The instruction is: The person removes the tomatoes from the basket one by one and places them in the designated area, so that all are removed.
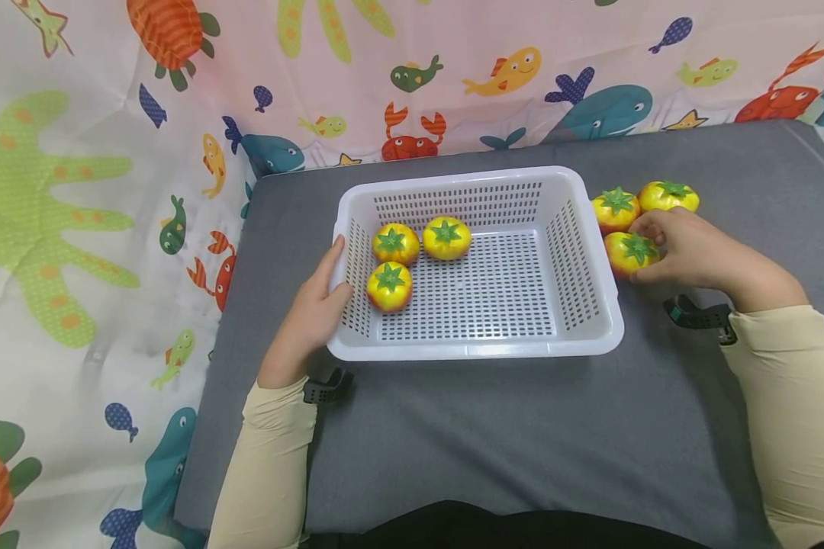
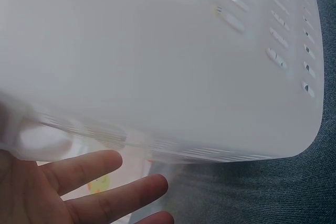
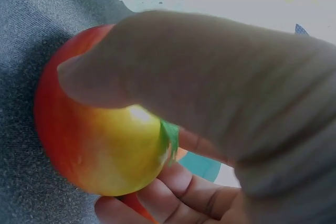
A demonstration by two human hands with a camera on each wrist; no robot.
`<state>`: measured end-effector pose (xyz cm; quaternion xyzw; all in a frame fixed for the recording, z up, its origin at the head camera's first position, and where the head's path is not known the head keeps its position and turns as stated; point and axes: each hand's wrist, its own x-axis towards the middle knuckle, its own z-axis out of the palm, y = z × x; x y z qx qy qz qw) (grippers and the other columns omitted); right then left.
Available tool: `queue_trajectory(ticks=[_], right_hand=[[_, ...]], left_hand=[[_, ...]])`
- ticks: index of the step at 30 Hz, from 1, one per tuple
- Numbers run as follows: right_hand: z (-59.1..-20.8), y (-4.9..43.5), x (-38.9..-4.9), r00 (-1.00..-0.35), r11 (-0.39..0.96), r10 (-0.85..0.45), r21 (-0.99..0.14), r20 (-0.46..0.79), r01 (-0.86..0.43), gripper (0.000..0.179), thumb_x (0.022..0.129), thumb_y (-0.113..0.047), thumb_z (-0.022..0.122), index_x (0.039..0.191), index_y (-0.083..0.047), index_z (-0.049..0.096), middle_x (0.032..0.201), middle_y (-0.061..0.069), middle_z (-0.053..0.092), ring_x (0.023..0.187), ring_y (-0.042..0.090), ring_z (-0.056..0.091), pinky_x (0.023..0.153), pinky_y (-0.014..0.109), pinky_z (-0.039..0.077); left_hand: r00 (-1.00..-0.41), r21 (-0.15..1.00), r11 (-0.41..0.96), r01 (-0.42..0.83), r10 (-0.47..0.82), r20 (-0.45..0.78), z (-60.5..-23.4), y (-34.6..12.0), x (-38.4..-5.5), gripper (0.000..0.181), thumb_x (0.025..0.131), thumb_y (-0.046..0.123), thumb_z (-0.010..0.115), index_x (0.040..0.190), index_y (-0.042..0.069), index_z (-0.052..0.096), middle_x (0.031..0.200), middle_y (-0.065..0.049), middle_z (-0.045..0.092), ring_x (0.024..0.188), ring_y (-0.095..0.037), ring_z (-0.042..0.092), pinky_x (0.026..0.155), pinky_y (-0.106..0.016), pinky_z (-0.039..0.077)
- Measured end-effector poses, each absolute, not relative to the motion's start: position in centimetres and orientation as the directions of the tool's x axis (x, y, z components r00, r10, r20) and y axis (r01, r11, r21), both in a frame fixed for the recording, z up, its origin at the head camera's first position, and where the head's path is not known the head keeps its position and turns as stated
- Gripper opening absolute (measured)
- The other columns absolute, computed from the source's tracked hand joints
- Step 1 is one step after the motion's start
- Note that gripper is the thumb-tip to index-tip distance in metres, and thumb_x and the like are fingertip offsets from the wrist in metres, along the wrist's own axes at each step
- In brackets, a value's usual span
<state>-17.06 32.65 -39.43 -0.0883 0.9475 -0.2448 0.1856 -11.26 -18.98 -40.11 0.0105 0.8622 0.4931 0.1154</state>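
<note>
A white perforated plastic basket (image 1: pixel 481 354) stands on the table with three yellow-red toy tomatoes, one of them the front toy tomato (image 1: pixel 389 287), in its left part. At the basket's left end, my left hand (image 1: pixel 312 313) holds the rim, thumb on top. The left wrist view shows its other fingers (image 2: pixel 121 198) fairly straight outside the wall. Right of the basket, my right hand (image 1: pixel 693 248) grips the nearest toy tomato (image 3: pixel 100 140), with the thumb on one side and fingers on the other. Its green leafy top is partly hidden by the hand.
Two more toy tomatoes, a left one (image 1: pixel 616 210) and a right one (image 1: pixel 669 196), sit just behind the right hand. Grey cloth covers the table (image 1: pixel 494 435). A curtain (image 1: pixel 357 76) with sea animals hangs along the back and left edges.
</note>
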Motion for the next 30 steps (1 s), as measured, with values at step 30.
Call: queue_trajectory(ticks=[30], right_hand=[[-39.29,32.90,-16.79,-0.924,0.855,-0.280,-0.506,-0.261,-0.115,0.074,0.078,-0.015,0.091,0.136,0.009,0.051,0.130,0.035,0.045,0.117,0.050,0.041,0.093,0.069,0.049]], left_hand=[[-0.974,0.871,0.488,-0.059,0.163,-0.158,-40.34,-19.14,-11.23,0.076,0.104,0.013,0.042,0.168,0.041,0.015,0.165,-0.014,0.041,0.101,-0.044,0.075,0.060,-0.046,0.066]])
